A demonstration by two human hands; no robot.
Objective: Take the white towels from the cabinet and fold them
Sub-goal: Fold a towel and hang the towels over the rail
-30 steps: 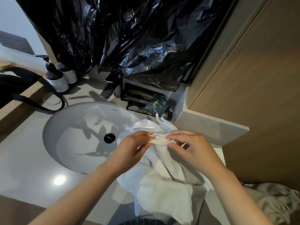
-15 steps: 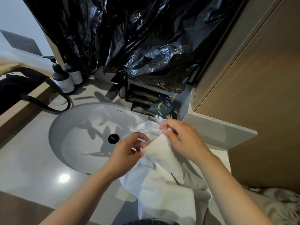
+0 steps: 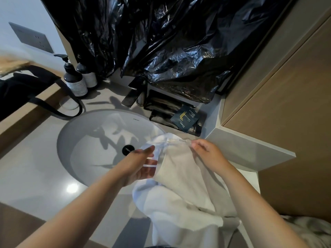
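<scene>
Right hand point(image 3: 206, 152) pinches top edge of white towel point(image 3: 180, 178). Left hand point(image 3: 138, 165), set apart, blurred, fingers straight, lies against towel's left side. Towel drapes over counter point(image 3: 26, 176) edge, just right of sink point(image 3: 84, 151).

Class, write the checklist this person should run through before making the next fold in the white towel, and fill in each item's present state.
1. Right hand pinches the white towel at its top edge: ok.
2. Left hand has a grip on the towel: cannot tell, it is blurred.
3. Towel spread flat: not ok, it is bunched.
4. Towel wholly on the counter: not ok, its lower part hangs past the front edge.
</scene>
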